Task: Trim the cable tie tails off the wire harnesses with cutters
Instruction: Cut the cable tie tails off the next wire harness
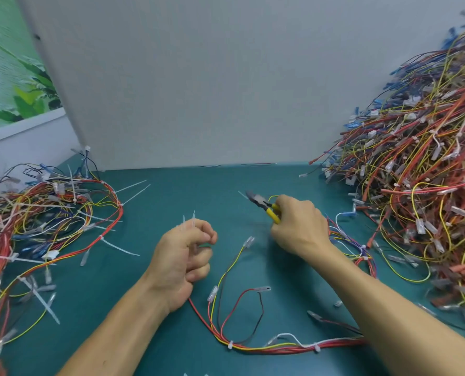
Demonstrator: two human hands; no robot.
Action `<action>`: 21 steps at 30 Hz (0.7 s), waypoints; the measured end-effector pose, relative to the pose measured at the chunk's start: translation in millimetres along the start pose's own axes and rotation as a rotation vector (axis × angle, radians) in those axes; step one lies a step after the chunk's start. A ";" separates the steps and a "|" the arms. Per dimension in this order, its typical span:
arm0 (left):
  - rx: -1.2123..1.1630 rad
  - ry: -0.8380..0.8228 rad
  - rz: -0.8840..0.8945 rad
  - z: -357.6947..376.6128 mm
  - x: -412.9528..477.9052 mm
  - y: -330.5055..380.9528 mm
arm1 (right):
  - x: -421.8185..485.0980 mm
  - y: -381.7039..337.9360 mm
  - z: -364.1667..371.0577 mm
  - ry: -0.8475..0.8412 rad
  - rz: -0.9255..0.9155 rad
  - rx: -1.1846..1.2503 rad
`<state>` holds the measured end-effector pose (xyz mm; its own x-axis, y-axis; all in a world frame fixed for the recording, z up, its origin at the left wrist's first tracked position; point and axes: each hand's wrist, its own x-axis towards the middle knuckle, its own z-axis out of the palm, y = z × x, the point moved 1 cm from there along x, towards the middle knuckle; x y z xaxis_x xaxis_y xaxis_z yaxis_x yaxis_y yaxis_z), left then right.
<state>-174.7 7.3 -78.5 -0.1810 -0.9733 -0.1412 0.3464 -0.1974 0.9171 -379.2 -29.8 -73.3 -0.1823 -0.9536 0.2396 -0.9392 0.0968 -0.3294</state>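
Nearest, one wire harness point(253, 346) lies on the green surface point(198, 185) between the forearms, its wires looping up toward the hands. Left hand point(181, 260): clenched around several white tie tails point(189, 222), tips sticking out above the fist. Right hand point(297, 223), slightly farther: grips yellow-handled cutters point(264, 206), nose blurred. Left of left hand: harness pile point(35, 218) with long uncut ties. Right of right hand: larger heap point(416, 158). White panel point(198, 77) beyond.

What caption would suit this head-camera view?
Right hand grips yellow-handled cutters; left hand holds cable tie tails; wire harness lies on green table.
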 end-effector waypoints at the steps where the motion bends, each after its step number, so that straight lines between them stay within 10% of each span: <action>1: 0.036 0.006 0.055 0.7 0.3 -0.3 | -3.3 -1.0 -4.9 0.054 -0.019 0.043; 8: 0.500 -0.024 0.506 0.8 -3.0 -3.1 | -52.4 -5.3 -24.3 -0.047 -0.292 0.421; 21: 1.334 -0.212 0.816 3.8 -9.6 -2.4 | -67.7 7.3 -16.1 -0.381 -0.316 0.526</action>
<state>-177.4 17.5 -77.9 -0.5181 -0.7059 0.4830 -0.5961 0.7030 0.3880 -378.3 40.1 -77.2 0.2793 -0.9558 0.0921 -0.6485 -0.2585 -0.7160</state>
